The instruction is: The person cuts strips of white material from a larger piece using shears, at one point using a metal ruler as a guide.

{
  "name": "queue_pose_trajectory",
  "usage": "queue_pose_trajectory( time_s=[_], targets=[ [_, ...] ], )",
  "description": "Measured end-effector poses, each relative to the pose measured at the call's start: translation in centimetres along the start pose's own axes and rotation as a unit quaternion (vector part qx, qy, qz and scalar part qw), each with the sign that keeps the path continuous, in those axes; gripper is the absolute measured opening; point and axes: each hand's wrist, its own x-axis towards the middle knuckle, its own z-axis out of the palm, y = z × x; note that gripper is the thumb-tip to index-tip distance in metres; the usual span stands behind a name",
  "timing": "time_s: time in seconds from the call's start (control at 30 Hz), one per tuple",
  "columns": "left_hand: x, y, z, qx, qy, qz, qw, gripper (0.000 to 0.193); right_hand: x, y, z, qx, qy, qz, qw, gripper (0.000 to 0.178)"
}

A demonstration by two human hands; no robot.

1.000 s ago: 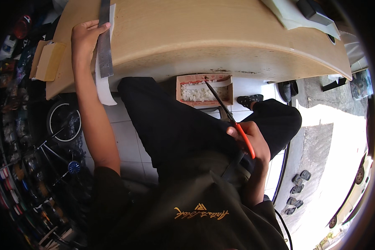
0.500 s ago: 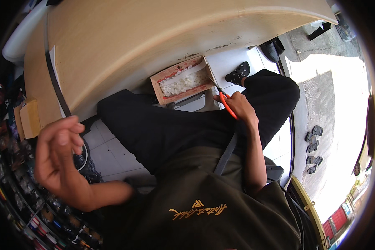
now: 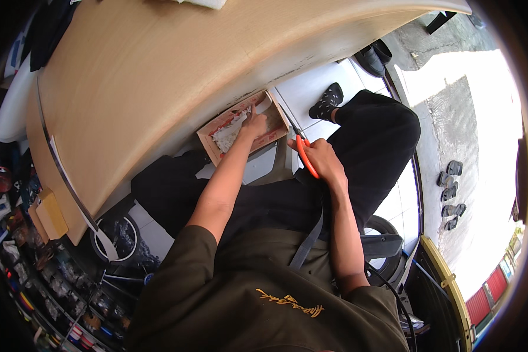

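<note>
A shallow cardboard box sits on the floor below the table edge, holding small white shredded pieces. Inside it, my left hand has its fingers closed at a white strip along the far wall; the fingertips are partly hidden. Over my thigh, my right hand grips scissors by their orange handles. The blades point up and left, beside the box's right end, and look nearly closed.
A curved wooden table stands in front of me. A long dark strip hangs over its left side near a small cardboard carton and a white-rimmed bin. Black shoes lie by the doorway, with several sandals outside.
My left hand has moved from the raised spot at the left, right and away from me, down into the box. My right hand still holds the scissors, shifted slightly left in view.
</note>
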Motion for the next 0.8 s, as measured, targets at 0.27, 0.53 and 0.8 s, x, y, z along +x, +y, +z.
queue_pose_trajectory(
  time_s=[0.27, 0.53, 0.8],
  targets=[
    [2.7, 0.2, 0.7, 0.033, -0.006, -0.022, 0.999, 0.037, 0.0, -0.6, -0.4, 0.028, 0.011, 0.003, 1.000, 0.082],
    [-5.3, -0.7, -2.2, -0.025, 0.163, 0.157, 0.974, 0.020, 1.3, 0.3, 0.8, -0.026, 0.037, -0.012, 0.999, 0.083],
    [-27.1, 2.0, -7.7, -0.118, 0.320, 0.393, 0.854, 0.021, 0.3, -1.3, 1.0, -0.001, -0.129, -0.086, 0.988, 0.083]
  ],
)
